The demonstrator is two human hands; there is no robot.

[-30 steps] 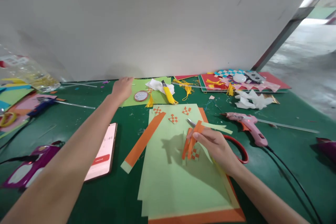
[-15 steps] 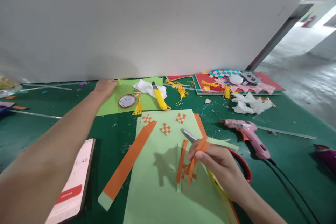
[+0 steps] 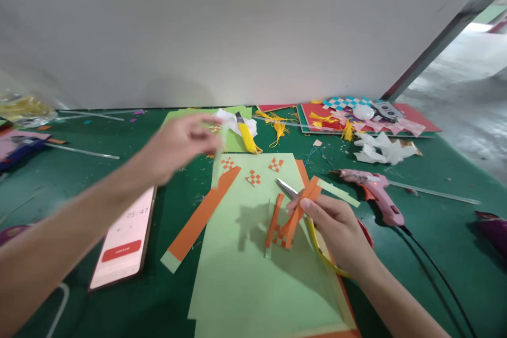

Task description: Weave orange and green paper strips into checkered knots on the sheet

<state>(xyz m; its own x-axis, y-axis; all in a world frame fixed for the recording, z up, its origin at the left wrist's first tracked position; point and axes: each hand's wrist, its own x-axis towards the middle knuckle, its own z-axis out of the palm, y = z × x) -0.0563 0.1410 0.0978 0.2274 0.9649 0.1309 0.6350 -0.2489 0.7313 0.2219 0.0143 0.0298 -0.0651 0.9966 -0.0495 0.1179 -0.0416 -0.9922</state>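
Observation:
My right hand (image 3: 330,219) pinches a partly woven piece of orange and pale green paper strips (image 3: 293,222) above a pale green sheet (image 3: 237,280). My left hand (image 3: 184,140), blurred by motion, is over the back of the table. A thin pale strip (image 3: 219,166), also smeared, hangs from its fingertips. Small orange-and-green checkered pieces (image 3: 253,178) lie on the sheet. A wide orange paper strip (image 3: 202,219) rests across the sheet's left edge. Scissors (image 3: 285,188) with red and yellow handles lie partly hidden under my right hand.
A pink glue gun (image 3: 376,190) with a cord lies at the right. A phone (image 3: 122,245) is under my left forearm. Farther back are a yellow cutter (image 3: 247,134), yellow tassels (image 3: 279,129), crumpled white tissue (image 3: 382,149) and a red sheet (image 3: 420,116). A wall (image 3: 222,31) rises behind the table.
My left hand has moved right and nearer from the back left of the light green paper, a pale strip now hanging from it. My right hand keeps its hold on the woven strips.

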